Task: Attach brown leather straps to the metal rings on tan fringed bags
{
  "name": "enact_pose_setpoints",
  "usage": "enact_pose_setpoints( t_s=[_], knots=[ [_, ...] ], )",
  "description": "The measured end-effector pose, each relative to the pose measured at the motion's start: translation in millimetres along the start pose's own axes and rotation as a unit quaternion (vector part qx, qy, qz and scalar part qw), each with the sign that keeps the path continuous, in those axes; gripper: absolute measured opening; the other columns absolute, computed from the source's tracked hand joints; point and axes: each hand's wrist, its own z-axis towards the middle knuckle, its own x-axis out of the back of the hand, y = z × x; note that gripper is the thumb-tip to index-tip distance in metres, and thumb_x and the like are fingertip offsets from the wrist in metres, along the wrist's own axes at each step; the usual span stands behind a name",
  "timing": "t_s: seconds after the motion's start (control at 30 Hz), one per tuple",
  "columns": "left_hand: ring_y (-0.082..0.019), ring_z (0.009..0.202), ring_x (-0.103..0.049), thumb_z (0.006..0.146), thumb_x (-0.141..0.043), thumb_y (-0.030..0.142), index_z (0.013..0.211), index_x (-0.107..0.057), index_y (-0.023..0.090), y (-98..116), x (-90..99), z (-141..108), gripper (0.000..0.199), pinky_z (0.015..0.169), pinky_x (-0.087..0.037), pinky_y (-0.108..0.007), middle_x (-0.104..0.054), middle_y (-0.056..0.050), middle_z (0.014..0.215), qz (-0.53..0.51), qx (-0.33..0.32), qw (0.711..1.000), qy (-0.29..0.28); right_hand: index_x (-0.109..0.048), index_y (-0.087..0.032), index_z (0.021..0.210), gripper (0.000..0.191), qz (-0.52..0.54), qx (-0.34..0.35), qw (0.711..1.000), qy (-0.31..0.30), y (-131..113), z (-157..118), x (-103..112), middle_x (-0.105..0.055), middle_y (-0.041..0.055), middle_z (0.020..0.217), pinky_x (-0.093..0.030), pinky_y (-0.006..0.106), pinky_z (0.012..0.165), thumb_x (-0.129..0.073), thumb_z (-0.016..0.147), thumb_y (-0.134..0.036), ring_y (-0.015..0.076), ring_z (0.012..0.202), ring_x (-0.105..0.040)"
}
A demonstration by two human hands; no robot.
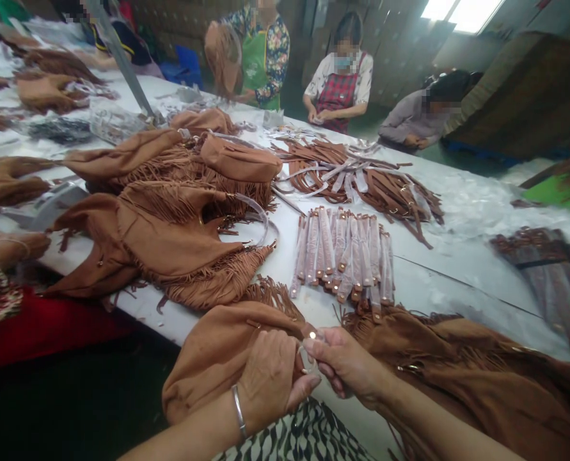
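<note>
A brown suede-like bag (217, 352) lies at the table's front edge, directly before me. My left hand (271, 368), with a silver bangle at the wrist, is closed on the bag's upper right corner. A pale metal ring (308, 360) shows between my two hands. My right hand (345, 358) pinches a short strap end with a shiny stud (312, 335) beside the ring. Fingers hide most of that strap. Just beyond my hands lies a pile of short film-wrapped straps (342, 250) with gold-coloured studs.
Fringed brown bags (179, 237) are heaped to the left, and another bag (457, 371) lies to the right. Long brown straps (356, 179) spread farther back. A bundle of wrapped straps (548, 275) sits at right. A co-worker's hand (23, 246) is at left; several people work across the table.
</note>
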Motion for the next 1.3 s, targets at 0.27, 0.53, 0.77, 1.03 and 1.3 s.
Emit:
enact_pose_setpoints(
  t_s=[0.27, 0.53, 0.77, 1.03, 1.3],
  knots=[
    [-0.023, 0.068, -0.05, 0.078, -0.047, 0.045, 0.068, -0.052, 0.017, 5, -9.1, 0, 0.03, 0.061, -0.037, -0.036, -0.053, -0.007, 0.067, 0.03, 0.001, 0.999, -0.02, -0.042, -0.018, 0.068, 0.04, -0.068, 0.006, 0.997, -0.029, 8, -4, 11, -0.037, -0.0112, 0.042, -0.024, 0.013, 0.025, -0.055, 0.071, -0.056, 0.0017, 0.027, -0.026],
    [-0.022, 0.067, -0.052, 0.073, -0.051, 0.037, 0.067, -0.052, 0.017, 5, -8.1, 3, 0.021, 0.061, -0.038, -0.035, -0.055, -0.007, 0.065, 0.012, 0.0, 0.998, -0.063, -0.048, -0.017, 0.076, 0.046, -0.137, -0.021, 0.981, -0.132, 4, -10, 43, -0.041, -0.008, 0.048, -0.027, 0.014, 0.031, -0.042, 0.079, -0.063, 0.0032, 0.033, -0.032],
    [-0.021, 0.065, -0.051, 0.073, -0.048, 0.037, 0.065, -0.052, 0.017, 7, -2.3, 4, 0.022, 0.058, -0.036, -0.034, -0.054, -0.006, 0.064, 0.028, -0.022, 0.997, -0.062, -0.054, -0.014, 0.072, 0.048, -0.222, -0.062, 0.945, -0.233, -5, -15, 58, -0.039, -0.0066, 0.049, -0.024, 0.015, 0.035, -0.046, 0.079, -0.061, 0.0038, 0.038, -0.033],
    [-0.022, 0.059, -0.05, 0.067, -0.051, 0.038, 0.062, -0.052, 0.017, 8, -8.0, 2, 0.021, 0.053, -0.036, -0.034, -0.053, -0.005, 0.059, 0.065, -0.056, 0.996, -0.02, -0.052, -0.014, 0.069, 0.04, -0.285, -0.106, 0.904, -0.3, -12, -5, 50, -0.047, -0.003, 0.059, -0.027, 0.016, 0.036, -0.049, 0.078, -0.052, 0.0036, 0.041, -0.035],
    [-0.021, 0.059, -0.05, 0.068, -0.05, 0.041, 0.064, -0.052, 0.017, 5, -13.4, -3, 0.024, 0.053, -0.037, -0.033, -0.052, -0.004, 0.059, 0.051, -0.077, 0.995, -0.029, -0.053, -0.014, 0.063, 0.03, -0.345, -0.11, 0.886, -0.289, -15, -3, 48, -0.046, -0.004, 0.054, -0.027, 0.017, 0.038, -0.048, 0.079, -0.038, 0.0048, 0.042, -0.034]
  ],
)
